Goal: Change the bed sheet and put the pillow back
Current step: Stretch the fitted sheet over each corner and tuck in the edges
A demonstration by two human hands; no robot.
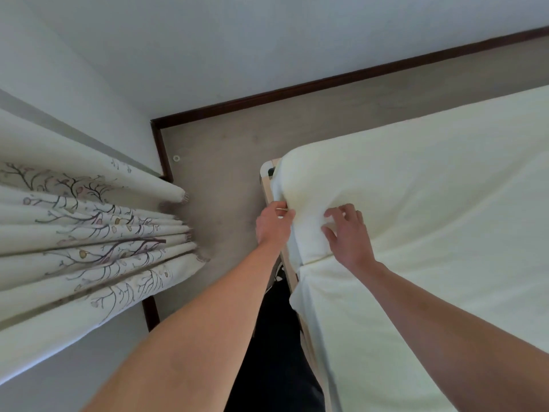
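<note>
A pale cream bed sheet (430, 185) covers the mattress, which fills the right half of the view. At the mattress's near-left corner my left hand (273, 224) pinches the sheet's edge along the side of the bed. My right hand (347, 233) rests on top of the same corner, fingers spread and pressing the fabric down. Below the hands the sheet hangs loose over the side of the mattress (312, 292). A light wooden bed frame (267, 173) shows under the corner. No pillow is in view.
A cream curtain with a branch print (89, 233) hangs at the left, close to the bed. Grey floor (219, 162) runs between curtain and bed, edged by a dark baseboard (297, 90). My dark trouser leg (276, 337) stands beside the frame.
</note>
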